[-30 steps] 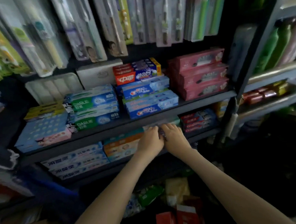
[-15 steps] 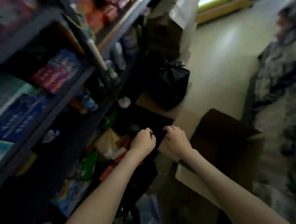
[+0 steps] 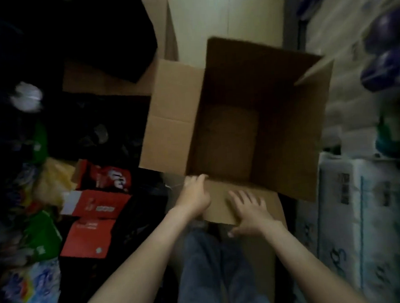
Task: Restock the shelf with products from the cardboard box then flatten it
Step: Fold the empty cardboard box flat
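We cannot read the blurred red cartons [image 3: 92,228]; packs [image 3: 369,223] run off the right edge; whether our left hand [image 3: 194,195] grips the box [image 3: 285,123] is unclear.
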Tool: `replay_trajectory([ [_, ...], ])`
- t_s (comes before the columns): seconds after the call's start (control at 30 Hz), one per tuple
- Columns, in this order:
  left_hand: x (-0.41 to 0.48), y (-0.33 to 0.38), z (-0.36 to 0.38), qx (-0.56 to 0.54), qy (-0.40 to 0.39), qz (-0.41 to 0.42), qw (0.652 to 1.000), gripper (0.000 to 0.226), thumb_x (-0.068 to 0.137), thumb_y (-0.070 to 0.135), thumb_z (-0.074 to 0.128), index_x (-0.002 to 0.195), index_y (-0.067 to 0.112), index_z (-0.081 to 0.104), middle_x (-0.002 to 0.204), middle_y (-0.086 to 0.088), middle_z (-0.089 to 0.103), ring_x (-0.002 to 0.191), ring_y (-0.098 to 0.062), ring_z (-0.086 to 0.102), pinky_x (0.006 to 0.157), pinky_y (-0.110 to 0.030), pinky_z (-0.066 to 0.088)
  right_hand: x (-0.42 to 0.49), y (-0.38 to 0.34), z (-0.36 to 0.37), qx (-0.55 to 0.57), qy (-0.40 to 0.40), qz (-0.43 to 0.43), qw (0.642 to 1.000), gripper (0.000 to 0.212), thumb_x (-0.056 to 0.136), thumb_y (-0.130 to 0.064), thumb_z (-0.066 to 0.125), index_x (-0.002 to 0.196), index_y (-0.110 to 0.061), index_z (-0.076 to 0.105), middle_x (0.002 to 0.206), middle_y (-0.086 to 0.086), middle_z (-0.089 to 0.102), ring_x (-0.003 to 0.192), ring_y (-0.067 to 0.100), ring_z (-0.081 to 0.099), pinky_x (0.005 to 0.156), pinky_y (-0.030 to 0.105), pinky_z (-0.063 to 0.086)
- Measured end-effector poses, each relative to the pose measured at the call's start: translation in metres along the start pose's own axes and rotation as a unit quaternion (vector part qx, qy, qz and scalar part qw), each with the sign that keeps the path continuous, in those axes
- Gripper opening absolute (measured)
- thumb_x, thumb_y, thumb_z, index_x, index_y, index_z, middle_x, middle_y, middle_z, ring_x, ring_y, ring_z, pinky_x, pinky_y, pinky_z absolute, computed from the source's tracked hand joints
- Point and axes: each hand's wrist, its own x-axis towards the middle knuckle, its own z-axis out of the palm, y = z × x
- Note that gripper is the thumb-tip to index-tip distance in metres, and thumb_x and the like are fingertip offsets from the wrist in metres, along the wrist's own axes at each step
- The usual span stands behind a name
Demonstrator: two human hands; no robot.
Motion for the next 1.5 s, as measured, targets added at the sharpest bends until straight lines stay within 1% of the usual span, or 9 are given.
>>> replay_trajectory([
  [0.17,0.034,-0.017,0.011,0.270,-0.141,0.025,0.952,0.082,0.079,0.033,0.057,0.150,0.019,0.017,0.159,-0.005,0.008,0.145,-0.029,0.005,0.119,-0.044,0.010,0.017,0.007,0.002,-0.012,-0.067,-0.030,0.997,0.091,0.087,-0.039,0.060,0.152,-0.030,-0.003,0.159,0.011,0.005,0.145,0.033,0.011,0.114,0.048,0.022],
  [0.37,0.049,0.008,-0.032,0.187,-0.342,-0.066,0.918,0.065,0.089,0.040,0.055,0.148,0.030,0.027,0.153,0.000,0.030,0.136,-0.022,0.034,0.110,-0.035,0.032,0.009,0.037,-0.032,0.055,-0.141,-0.022,0.988,0.044,0.096,-0.031,0.047,0.140,-0.027,0.043,0.129,0.002,0.054,0.109,0.018,0.055,0.091,0.030,0.048],
  [0.57,0.051,0.027,-0.027,0.221,0.021,0.137,0.965,0.081,0.087,0.049,0.058,0.150,0.020,0.015,0.155,-0.004,0.022,0.141,-0.022,0.025,0.113,-0.036,0.025,0.030,0.051,-0.023,-0.067,0.184,0.013,0.981,0.066,0.088,-0.003,0.049,0.148,-0.018,0.023,0.139,0.006,0.045,0.127,0.024,0.041,0.109,0.039,0.026],
  [0.73,0.082,0.055,-0.030,0.215,0.223,0.202,0.929,0.100,0.082,0.034,0.064,0.150,0.021,-0.007,0.156,-0.012,-0.015,0.145,-0.030,-0.009,0.116,-0.047,-0.005,0.052,0.039,-0.059,-0.020,0.352,0.062,0.934,0.095,0.067,-0.025,0.080,0.146,-0.017,0.029,0.138,0.014,0.043,0.127,0.032,0.042,0.110,0.051,0.024],
  [0.83,0.105,0.075,-0.036,0.274,0.269,0.266,0.884,0.091,0.077,0.041,0.058,0.151,0.023,0.008,0.157,-0.013,-0.004,0.144,-0.033,-0.008,0.114,-0.058,0.000,0.052,0.025,-0.095,0.001,0.485,0.011,0.875,0.073,0.069,-0.027,0.077,0.130,-0.016,0.039,0.120,0.011,0.047,0.107,0.027,0.049,0.093,0.043,0.043],
  [1.03,0.104,0.084,-0.028,0.307,0.308,0.245,0.867,0.062,0.079,0.045,0.045,0.131,0.012,0.046,0.118,-0.011,0.054,0.114,-0.028,0.046,0.106,-0.046,0.020,0.046,0.025,-0.101,0.066,0.549,0.087,0.829,0.084,0.071,-0.018,0.072,0.142,-0.015,0.026,0.137,0.014,0.030,0.124,0.030,0.031,0.103,0.053,0.032],
  [1.23,0.094,0.039,0.009,0.335,-0.017,0.121,0.934,0.077,0.090,0.070,0.023,0.152,0.027,0.007,0.160,-0.003,0.009,0.147,-0.023,0.006,0.118,-0.049,-0.001,0.042,0.045,-0.061,0.077,0.297,0.108,0.946,0.071,0.096,-0.050,0.033,0.152,-0.024,-0.001,0.160,0.002,-0.001,0.147,0.019,-0.009,0.114,0.049,-0.011],
  [1.33,0.095,0.019,0.013,0.269,-0.026,0.094,0.958,0.097,0.076,0.083,0.029,0.152,0.031,-0.003,0.160,0.005,-0.009,0.147,-0.018,-0.009,0.116,-0.053,-0.009,0.055,0.060,-0.038,0.094,0.207,0.099,0.969,0.079,0.094,-0.060,0.031,0.150,-0.029,-0.014,0.158,0.002,-0.017,0.144,0.019,-0.021,0.113,0.049,-0.015],
  [1.5,0.089,0.001,0.012,0.366,0.000,0.141,0.920,0.126,0.047,0.098,0.029,0.147,0.037,-0.018,0.159,-0.004,-0.014,0.145,-0.025,-0.016,0.113,-0.059,-0.011,0.074,0.069,-0.043,0.084,0.179,0.076,0.977,0.083,0.092,-0.060,0.038,0.150,-0.029,-0.014,0.158,0.002,-0.020,0.144,0.019,-0.022,0.113,0.047,-0.015],
])
